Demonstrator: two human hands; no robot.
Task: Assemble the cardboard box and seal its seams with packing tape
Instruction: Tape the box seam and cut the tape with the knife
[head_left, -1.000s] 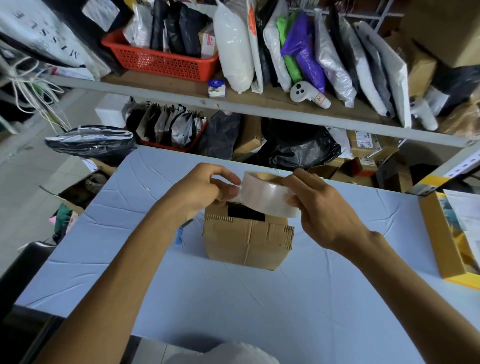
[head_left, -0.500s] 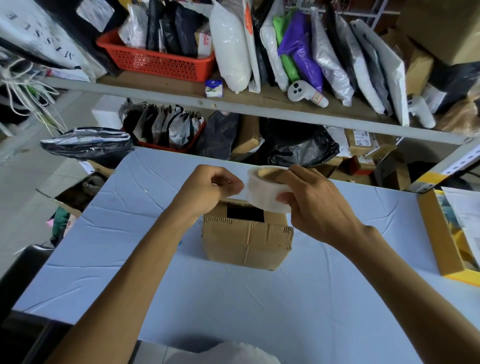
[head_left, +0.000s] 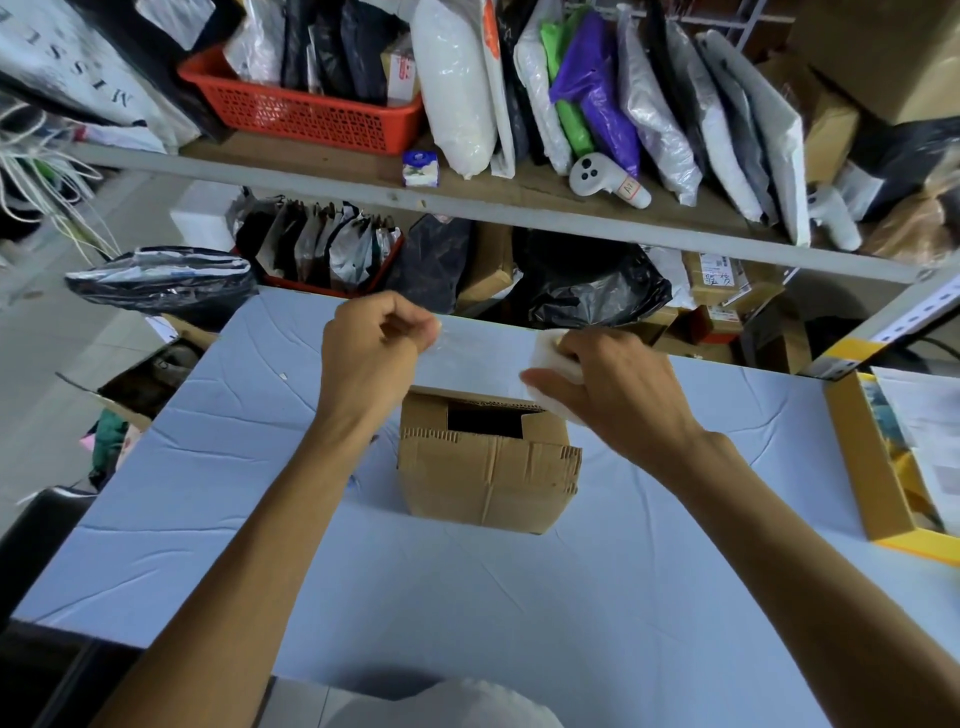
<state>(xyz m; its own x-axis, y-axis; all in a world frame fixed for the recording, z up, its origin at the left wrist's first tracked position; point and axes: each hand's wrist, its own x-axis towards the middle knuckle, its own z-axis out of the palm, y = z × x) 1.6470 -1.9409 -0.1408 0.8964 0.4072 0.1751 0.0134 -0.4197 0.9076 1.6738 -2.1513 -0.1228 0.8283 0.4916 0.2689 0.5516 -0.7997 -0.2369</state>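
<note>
Left hand (head_left: 371, 345) is pinching the free end of the clear strip of tape (head_left: 478, 358), fingers curled tight on it. The strip is running taut across to the right, hanging above the box and not touching it yet. The box (head_left: 488, 473) is sitting on the bench (head_left: 519, 597) below and between the two hands, with its top flaps (head_left: 483, 444) folded in but leaving a dark gap (head_left: 485, 423) at the far side. The roll (head_left: 556, 358) is sitting in the right hand (head_left: 618, 389), fingers wrapped round it. My take is that this is the step just before laying tape on the top. To do it well: close that gap first, or the tape will be bridging a hole. Hold the tension, line the strip up along the seam, anchor the left end down over the box wall, then lower and press across towards the roll so no bubbles or wrinkles form. The box looks light, so it is likely to be sliding unless something is pinning it. Hard to make out: the strip is nearly invisible against the bench, so I am guessing at its edges and sticky side. The roll is mostly covered by fingers. I cannot tell which way the top seam is running, whether the bottom is already taped, or what is inside.
</note>
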